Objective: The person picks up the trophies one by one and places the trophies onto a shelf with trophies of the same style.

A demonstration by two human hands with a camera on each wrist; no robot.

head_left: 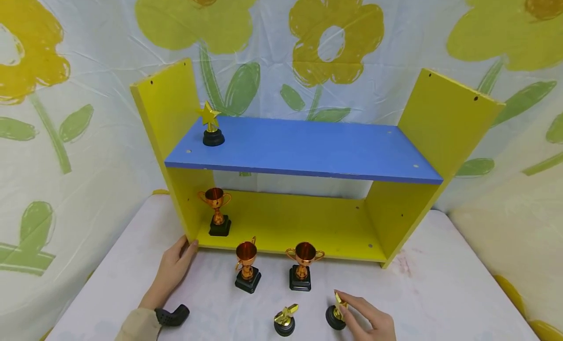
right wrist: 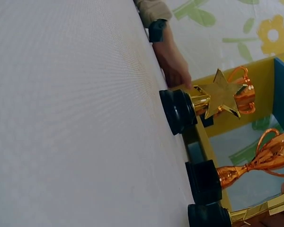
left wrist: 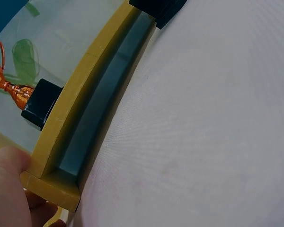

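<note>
My left hand point(head_left: 172, 266) grips the lower left front corner of a yellow and blue shelf point(head_left: 303, 148). In the left wrist view the thumb point(left wrist: 12, 161) lies on the yellow side board, with fingers curled behind it. Low at the right, my right hand point(head_left: 370, 320) pinches a gold star trophy point(head_left: 335, 321) by its star; its black base is at the tabletop. Left of it stands another gold star trophy point(head_left: 284, 326). Two bronze cup trophies, one left point(head_left: 248, 280) and one right point(head_left: 301, 278), stand before the shelf.
A gold star trophy point(head_left: 213, 137) stands at the left of the blue board. Below it, a bronze cup trophy point(head_left: 220, 226) stands on the yellow bottom board. Flowered cloth point(head_left: 272, 62) hangs behind the shelf. A pale cloth point(head_left: 435, 292) covers the table.
</note>
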